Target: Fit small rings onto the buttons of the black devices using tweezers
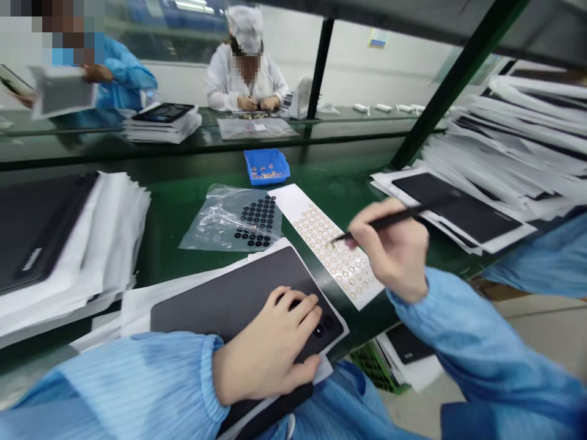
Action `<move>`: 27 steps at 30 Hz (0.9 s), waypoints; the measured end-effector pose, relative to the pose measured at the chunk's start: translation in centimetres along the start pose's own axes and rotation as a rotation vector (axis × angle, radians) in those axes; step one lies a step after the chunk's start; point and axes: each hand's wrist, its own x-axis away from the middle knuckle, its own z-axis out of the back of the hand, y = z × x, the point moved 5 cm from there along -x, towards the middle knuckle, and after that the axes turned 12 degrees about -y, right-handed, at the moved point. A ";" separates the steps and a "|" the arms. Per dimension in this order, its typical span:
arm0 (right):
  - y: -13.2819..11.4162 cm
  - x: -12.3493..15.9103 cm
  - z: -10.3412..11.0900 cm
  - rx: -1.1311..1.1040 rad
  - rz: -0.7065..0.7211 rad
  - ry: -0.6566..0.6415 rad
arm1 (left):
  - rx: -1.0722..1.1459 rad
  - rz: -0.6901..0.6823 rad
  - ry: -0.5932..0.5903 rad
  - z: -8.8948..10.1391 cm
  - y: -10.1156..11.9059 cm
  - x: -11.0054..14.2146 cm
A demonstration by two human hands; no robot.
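Note:
My left hand lies on a dark grey tablet back cover, its fingers spread near the round camera openings at the cover's right end. White sheets lie under that cover. My right hand pinches black tweezers, whose tip is down at a white sheet bearing rows of small gold-coloured rings. A small ring seems to be at the tip. Left of that sheet is a clear plastic bag with rows of black rings on or in it.
A blue tray of small gold parts stands behind. Stacks of covers and white sheets rise at left and right. A green post slants at right. Two co-workers sit across; a green crate is below.

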 end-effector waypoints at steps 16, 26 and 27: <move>12.4 -21.3 -12.2 0.069 -0.226 -0.335 | -0.174 0.002 -0.057 0.6 -0.5 -0.6; 6.3 -12.0 -13.8 0.188 -0.034 -0.761 | -0.051 -0.016 -0.012 0.4 -0.6 -0.4; 5.9 -10.7 -14.1 0.199 -0.016 -0.800 | 0.013 0.002 0.003 0.6 -1.0 -0.4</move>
